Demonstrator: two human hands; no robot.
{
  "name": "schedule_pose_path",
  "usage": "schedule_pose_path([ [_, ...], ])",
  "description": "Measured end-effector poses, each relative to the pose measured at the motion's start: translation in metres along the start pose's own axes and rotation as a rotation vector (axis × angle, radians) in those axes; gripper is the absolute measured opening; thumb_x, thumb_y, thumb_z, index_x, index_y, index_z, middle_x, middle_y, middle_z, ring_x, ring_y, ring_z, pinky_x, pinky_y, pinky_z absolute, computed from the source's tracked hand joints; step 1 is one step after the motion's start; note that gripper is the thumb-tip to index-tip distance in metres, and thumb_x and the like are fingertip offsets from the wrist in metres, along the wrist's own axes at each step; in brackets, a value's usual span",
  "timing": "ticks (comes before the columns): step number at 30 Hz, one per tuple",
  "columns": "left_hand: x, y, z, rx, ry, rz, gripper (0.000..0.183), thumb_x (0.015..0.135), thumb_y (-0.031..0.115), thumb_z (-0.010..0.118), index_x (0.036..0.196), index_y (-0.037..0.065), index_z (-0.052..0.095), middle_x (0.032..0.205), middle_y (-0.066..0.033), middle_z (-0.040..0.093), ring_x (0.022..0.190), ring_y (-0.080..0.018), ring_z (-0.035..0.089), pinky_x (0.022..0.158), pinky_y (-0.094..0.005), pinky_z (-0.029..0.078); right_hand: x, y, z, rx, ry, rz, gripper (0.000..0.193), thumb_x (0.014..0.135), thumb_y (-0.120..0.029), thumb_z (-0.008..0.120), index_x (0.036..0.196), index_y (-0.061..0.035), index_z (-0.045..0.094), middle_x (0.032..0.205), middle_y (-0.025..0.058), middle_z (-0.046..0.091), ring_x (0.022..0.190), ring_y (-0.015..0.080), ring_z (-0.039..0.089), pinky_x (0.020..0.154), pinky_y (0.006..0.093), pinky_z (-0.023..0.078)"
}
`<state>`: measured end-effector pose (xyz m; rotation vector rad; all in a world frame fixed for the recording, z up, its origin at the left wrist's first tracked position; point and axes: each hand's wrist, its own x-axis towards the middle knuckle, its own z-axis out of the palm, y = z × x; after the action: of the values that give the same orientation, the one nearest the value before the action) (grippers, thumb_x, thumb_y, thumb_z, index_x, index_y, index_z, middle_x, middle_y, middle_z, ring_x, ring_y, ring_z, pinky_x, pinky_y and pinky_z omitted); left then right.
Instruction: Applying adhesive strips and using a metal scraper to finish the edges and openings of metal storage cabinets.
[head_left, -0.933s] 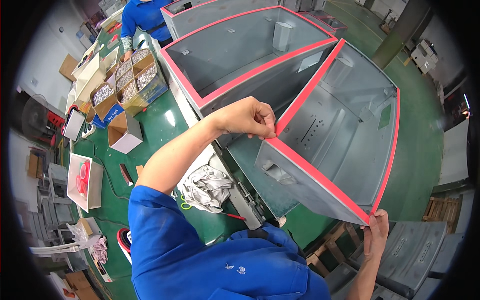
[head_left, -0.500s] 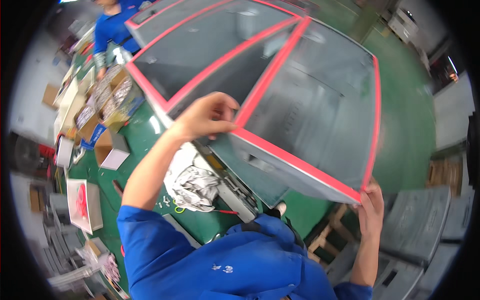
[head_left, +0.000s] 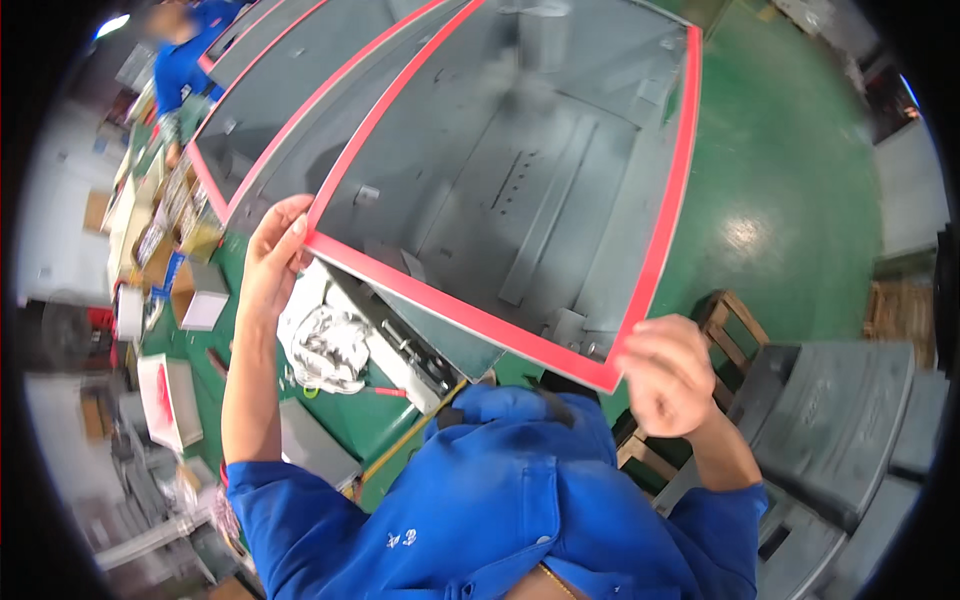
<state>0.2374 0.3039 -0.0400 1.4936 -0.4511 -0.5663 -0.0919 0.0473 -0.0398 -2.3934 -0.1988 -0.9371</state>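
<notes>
The left hand (head_left: 275, 258) grips the near left corner of the grey box (head_left: 600, 200), thumb on top and fingers wrapped around the outside. A moment ago it arched over this corner with its fingertips pinched at the red strip (head_left: 430, 290); now the grasp looks fuller. The right hand (head_left: 668, 378) is blurred, its fingers curled at the near right corner; whether it pinches the rim or only rests against it, I cannot tell.

The box sits in front of the person, between the two hands, tilted so that its open side faces them more squarely. Its near outer wall, in plain sight earlier, is now hidden below the rim. The change suggests that the box itself is being turned, with the left hand taking a share of its weight, though the head has moved too. The red strip lines the sides of the rim that show, with no visible lift.

Beyond the left edge stands a second grey box (head_left: 275, 100), also red-rimmed. Below the left corner, a white cloth (head_left: 325, 345) lies on the green table (head_left: 375, 420). Past the right hand are a wooden pallet (head_left: 735, 320) and grey panels (head_left: 840, 410). Farther off, at upper left, is a co-worker's blue sleeve (head_left: 180, 75).
</notes>
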Motion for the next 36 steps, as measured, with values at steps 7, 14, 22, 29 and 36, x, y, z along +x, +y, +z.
schedule_pose_path([
  [7, -0.019, -0.009, 0.018, -0.014, 0.321, 0.089, 0.022, 0.082, 0.01, 0.057, 0.1, -0.003, 0.059, 0.078, -0.0012, 0.057, 0.063, -0.0059, 0.045, 0.053, -0.019, 0.033, 0.008, 0.056, 0.004, 0.141, -0.145, -0.551, 0.022, 0.075, -0.015, 0.063, 0.097, -0.0143, 0.062, 0.103, -0.0021, 0.059, 0.097, 0.0128, 0.055, 0.087, 0.0275, 0.04],
  [14, -0.016, -0.024, 0.037, -0.067, 0.538, 0.149, 0.019, 0.082, 0.011, 0.058, 0.097, -0.001, 0.063, 0.076, 0.0008, 0.058, 0.061, -0.0046, 0.043, 0.055, -0.0178, 0.035, 0.025, 0.069, 0.001, 0.201, -0.223, -0.708, 0.026, 0.078, -0.015, 0.058, 0.103, -0.0125, 0.061, 0.101, -0.0011, 0.055, 0.093, 0.0129, 0.052, 0.079, 0.0266, 0.037],
  [22, -0.024, -0.019, 0.04, -0.099, 0.582, 0.136, 0.018, 0.081, 0.011, 0.059, 0.094, -0.001, 0.062, 0.077, -0.0022, 0.062, 0.063, -0.0061, 0.052, 0.057, -0.0193, 0.041, 0.03, 0.07, 0.002, 0.25, -0.209, -0.8, 0.032, 0.073, -0.013, 0.058, 0.104, -0.0113, 0.062, 0.099, 0.0036, 0.055, 0.088, 0.0168, 0.052, 0.074, 0.0295, 0.038],
  [29, -0.025, -0.022, 0.041, -0.13, 0.643, 0.129, 0.029, 0.09, 0.026, 0.049, 0.101, 0.001, 0.06, 0.089, -0.0036, 0.059, 0.078, -0.0098, 0.056, 0.074, -0.0251, 0.047, 0.037, 0.071, 0.004, 0.257, -0.219, -0.834, 0.029, 0.076, -0.015, 0.06, 0.105, -0.0136, 0.061, 0.099, 0.0015, 0.056, 0.086, 0.0133, 0.051, 0.07, 0.0258, 0.037],
  [36, -0.024, -0.016, 0.051, -0.041, 0.616, 0.123, 0.03, 0.084, 0.028, 0.059, 0.097, 0.001, 0.061, 0.08, 0.0001, 0.058, 0.066, -0.0041, 0.047, 0.058, -0.0184, 0.037, 0.037, 0.07, 0.01, 0.291, -0.207, -0.808, 0.029, 0.072, -0.015, 0.063, 0.102, -0.0163, 0.062, 0.097, -0.001, 0.054, 0.083, 0.012, 0.049, 0.069, 0.0252, 0.034],
])
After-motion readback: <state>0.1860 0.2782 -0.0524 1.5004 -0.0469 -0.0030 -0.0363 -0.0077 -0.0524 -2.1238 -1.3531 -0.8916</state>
